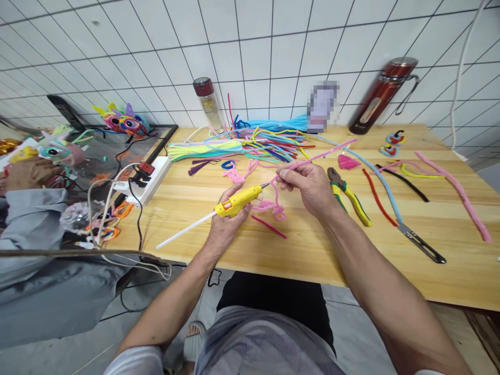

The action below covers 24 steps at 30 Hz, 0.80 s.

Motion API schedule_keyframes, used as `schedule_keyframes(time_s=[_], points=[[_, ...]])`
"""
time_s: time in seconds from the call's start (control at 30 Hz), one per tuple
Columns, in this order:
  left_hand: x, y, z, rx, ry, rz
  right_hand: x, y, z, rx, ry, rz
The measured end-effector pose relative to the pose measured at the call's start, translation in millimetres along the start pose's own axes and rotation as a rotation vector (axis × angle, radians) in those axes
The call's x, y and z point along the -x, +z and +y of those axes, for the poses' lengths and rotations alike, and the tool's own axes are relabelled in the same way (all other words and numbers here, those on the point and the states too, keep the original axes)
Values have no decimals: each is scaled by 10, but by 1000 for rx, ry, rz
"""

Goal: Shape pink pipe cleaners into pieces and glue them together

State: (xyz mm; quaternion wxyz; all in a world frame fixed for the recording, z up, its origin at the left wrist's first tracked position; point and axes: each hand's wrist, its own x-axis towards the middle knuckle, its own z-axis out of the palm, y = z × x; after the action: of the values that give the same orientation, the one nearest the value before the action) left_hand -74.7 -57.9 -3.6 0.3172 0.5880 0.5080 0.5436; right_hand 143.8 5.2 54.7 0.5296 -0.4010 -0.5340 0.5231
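Note:
My left hand (229, 223) is wrapped round a yellow glue gun (239, 201), with a white glue stick (183, 231) poking out of its rear. The gun's nozzle is right beside the fingers of my right hand (307, 187), which pinch a pink pipe cleaner (330, 152) slanting up to the right. Twisted pink pipe cleaner pieces (269, 207) hang or lie below the nozzle; whether they join the held one I cannot tell. A short dark pink piece (269, 227) lies on the wooden table (304, 255) in front.
Behind lie bundled pipe cleaners (207, 150). To the right are pliers (349, 195), thread snips (422, 244) and a red flask (383, 96). At the left stand a glass bottle (210, 104) and a power strip (150, 179) with cables, beside another person's hand (31, 174).

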Motion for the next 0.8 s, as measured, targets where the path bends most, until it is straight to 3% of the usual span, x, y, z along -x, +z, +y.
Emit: schedule_keyframes(time_s=[0.17, 0.4, 0.8], points=[[-3, -3, 42, 70, -97, -23, 12, -3, 10, 14, -24, -11], [0, -2, 88, 63, -69, -4, -12, -13, 44, 18, -17, 2], [5, 2, -4, -29, -32, -4, 2, -8, 5, 25, -16, -2]])
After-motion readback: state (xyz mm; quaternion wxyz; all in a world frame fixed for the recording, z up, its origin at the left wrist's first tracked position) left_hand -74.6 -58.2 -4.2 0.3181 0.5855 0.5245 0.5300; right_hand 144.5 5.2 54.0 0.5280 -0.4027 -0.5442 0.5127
